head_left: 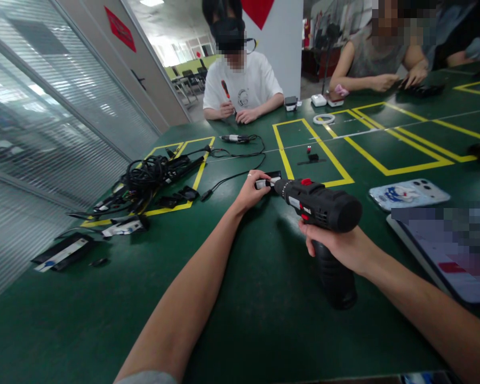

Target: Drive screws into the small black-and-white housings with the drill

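Note:
My right hand [336, 242] is wrapped round the grip of a black cordless drill [316, 202] with red buttons. The drill lies level, its chuck pointing left and away from me. At its tip, my left hand [254, 189] has its fingers closed on a small black and white part [263, 183] on the green table. The bit's tip is close to this part; whether it touches cannot be made out. Part of the piece is hidden by my fingers and the chuck.
On the left lie a tangle of black cables [156, 173] and a black-and-white case piece [64, 253]. A corded pen-like tool [235, 138] lies beyond my left hand. A phone [410, 193] and a tablet-like screen [452, 250] lie right. Across the table, a person [242, 85] holds a screwdriver [225, 89].

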A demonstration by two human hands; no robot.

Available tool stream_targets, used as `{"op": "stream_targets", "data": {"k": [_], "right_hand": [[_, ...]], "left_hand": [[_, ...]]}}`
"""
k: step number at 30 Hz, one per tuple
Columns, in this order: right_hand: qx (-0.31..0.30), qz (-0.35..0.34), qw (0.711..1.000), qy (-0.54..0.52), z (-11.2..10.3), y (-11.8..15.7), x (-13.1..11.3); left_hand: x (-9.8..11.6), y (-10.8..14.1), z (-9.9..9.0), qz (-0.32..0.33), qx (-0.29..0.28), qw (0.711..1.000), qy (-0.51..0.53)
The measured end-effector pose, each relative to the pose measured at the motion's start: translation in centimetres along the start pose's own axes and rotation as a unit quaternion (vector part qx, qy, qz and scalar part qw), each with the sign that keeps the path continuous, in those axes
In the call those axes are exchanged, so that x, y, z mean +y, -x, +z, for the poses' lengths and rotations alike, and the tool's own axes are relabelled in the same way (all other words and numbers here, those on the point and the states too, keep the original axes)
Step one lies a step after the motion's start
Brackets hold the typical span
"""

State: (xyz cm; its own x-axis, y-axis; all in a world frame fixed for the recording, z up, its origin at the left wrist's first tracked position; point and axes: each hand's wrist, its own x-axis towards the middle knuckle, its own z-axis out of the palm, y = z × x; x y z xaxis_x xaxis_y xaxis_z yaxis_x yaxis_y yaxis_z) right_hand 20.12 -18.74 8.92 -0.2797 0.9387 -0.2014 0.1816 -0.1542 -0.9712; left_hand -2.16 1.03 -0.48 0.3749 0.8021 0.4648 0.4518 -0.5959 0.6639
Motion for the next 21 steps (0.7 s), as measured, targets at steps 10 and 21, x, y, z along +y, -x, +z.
{"op": "stream_targets", "data": {"k": [10,21], "right_hand": [[-0.006,0.006,1.000,0.010,-0.01,0.13,-0.03],[0.000,0.015,1.000,0.011,0.06,0.00,-0.58]], "left_hand": [[-0.20,-0.06,0.09,-0.002,0.001,1.000,-0.004],[-0.03,-0.03,0.02,-0.003,0.001,1.000,0.013]]}}
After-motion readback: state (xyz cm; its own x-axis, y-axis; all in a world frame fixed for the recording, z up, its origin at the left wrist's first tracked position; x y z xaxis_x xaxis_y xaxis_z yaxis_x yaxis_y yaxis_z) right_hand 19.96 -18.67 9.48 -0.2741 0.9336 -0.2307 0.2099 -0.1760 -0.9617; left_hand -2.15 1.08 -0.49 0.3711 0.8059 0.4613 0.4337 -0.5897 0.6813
